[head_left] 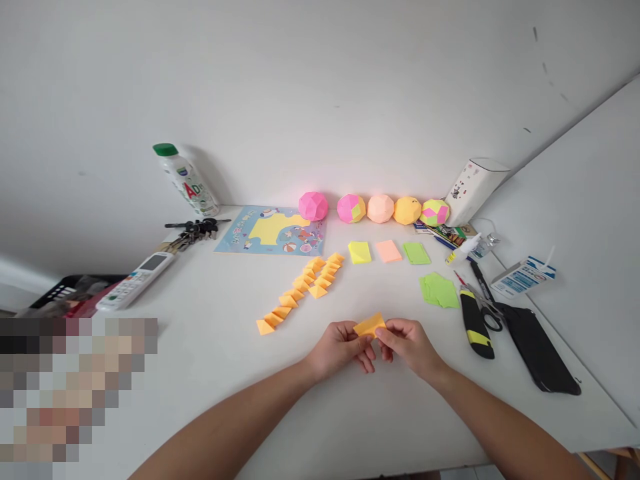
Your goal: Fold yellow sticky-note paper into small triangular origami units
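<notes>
Orange paper [370,325], nearer the edge than the yellow pad [360,253]; pinched at its left by left hand [341,348], at its right by right hand [406,342], thumbs uppermost. Probably light, thin, easily creased; best taken lightly by edges or corners, never squeezed mid-sheet.

And here it is, a room that looks like part of a home, with a white table [200,373] pushed up against a plain white wall [320,100] and working as a craft corner! Round the tabletop clock, there's a handheld remote [135,281] at nine, keys [195,230] and a green-capped bottle [187,180] at ten, and a cartoon-printed sheet [240,233] at eleven, all everyday household stuff. Faceted paper balls [381,209] line up from twelve to one, while scissors [493,317] at three complete the hobby-desk look.
</notes>
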Action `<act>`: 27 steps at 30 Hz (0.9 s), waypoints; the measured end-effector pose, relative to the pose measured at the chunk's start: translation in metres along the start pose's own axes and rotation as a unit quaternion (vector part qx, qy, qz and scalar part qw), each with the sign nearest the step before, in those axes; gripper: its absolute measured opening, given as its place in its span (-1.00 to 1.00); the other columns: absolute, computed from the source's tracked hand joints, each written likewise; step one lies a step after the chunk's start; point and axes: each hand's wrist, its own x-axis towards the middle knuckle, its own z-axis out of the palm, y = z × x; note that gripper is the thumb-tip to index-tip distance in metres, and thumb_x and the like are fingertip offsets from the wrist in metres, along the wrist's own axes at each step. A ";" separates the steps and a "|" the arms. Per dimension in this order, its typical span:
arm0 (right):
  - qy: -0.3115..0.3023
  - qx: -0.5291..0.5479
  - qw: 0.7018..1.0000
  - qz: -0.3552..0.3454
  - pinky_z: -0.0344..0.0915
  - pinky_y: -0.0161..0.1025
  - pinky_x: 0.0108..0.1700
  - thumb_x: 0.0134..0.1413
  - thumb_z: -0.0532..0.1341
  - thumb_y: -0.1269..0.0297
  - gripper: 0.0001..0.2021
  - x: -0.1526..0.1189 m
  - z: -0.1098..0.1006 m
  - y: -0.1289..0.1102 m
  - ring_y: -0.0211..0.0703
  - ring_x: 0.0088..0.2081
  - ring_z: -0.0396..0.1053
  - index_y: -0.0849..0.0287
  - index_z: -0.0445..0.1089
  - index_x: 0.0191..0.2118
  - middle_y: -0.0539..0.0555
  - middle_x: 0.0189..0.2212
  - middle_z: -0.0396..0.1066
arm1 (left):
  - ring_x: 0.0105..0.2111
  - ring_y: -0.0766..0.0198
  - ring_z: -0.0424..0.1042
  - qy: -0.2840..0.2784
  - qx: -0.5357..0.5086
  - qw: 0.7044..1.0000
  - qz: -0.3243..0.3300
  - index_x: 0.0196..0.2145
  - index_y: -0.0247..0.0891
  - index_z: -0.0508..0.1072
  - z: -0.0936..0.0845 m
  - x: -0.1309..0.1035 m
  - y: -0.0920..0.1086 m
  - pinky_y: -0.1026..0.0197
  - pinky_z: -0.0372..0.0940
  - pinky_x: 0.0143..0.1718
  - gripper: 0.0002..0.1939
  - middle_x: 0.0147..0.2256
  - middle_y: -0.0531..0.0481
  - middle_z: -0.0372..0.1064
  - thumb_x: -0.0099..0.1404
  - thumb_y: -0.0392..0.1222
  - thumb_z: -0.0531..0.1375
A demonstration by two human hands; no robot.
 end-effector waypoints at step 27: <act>-0.007 -0.094 0.995 0.018 0.23 -0.36 -0.58 -0.15 0.17 0.40 -0.94 0.003 -0.015 -0.008 -0.32 -0.66 0.24 0.20 0.26 -0.54 -0.11 -0.72 0.25 | -0.73 0.33 0.36 0.023 0.039 0.999 -0.021 -0.50 -0.30 0.26 0.004 -0.004 0.004 0.32 0.23 -0.68 -0.65 -0.68 0.11 0.30 0.05 0.06 0.23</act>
